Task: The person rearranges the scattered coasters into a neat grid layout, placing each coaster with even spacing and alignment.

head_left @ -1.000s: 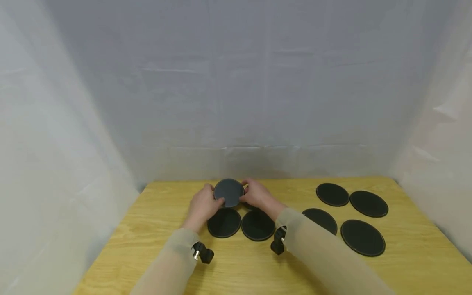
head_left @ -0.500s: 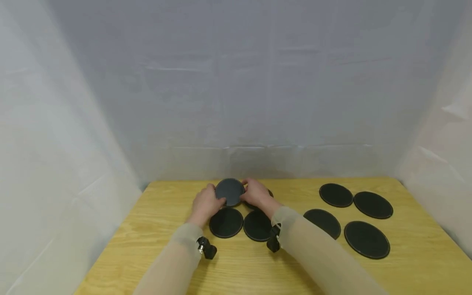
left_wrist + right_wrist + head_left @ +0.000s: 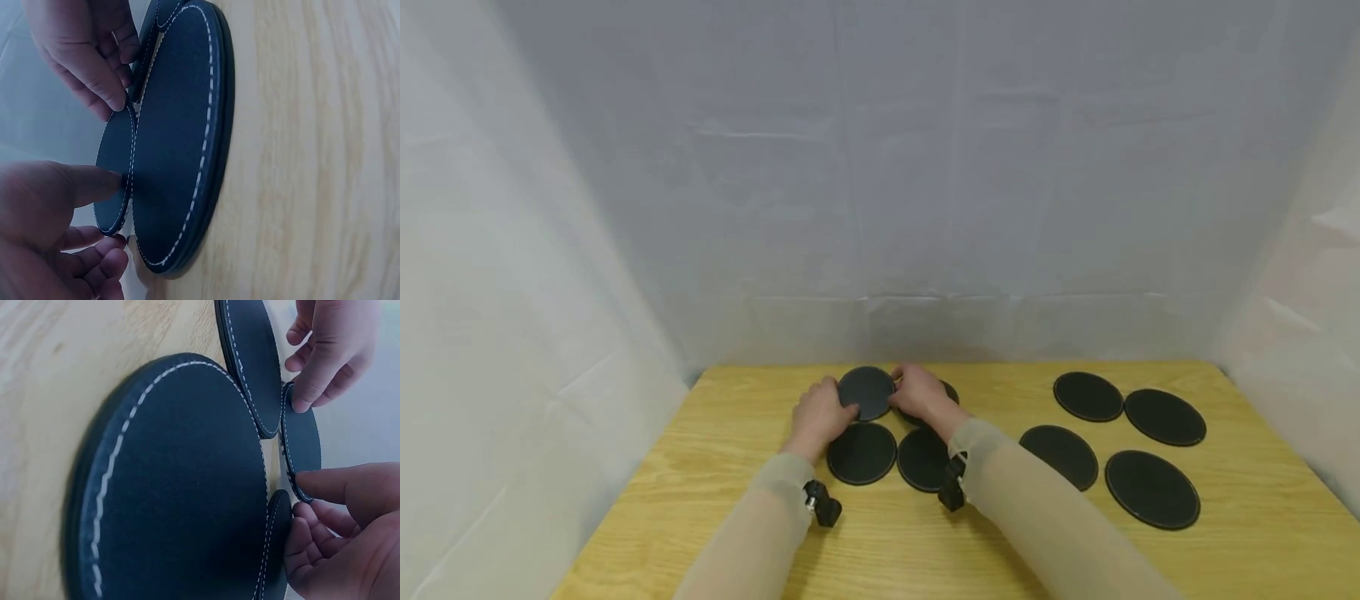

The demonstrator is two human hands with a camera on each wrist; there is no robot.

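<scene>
Left hand [image 3: 817,414] pinches the left rim of the raised coaster [image 3: 867,392], thumb on its face, and right hand [image 3: 921,393] pinches the opposite rim, so the disc sits squarely between the two, tilted up at the far end of the surface [image 3: 700,467], above the two flat coasters [image 3: 861,453] nearer the person. It is round, so no long axis, and both hands are equally close. Against a second ago it hangs a touch lower and flatter.
</scene>
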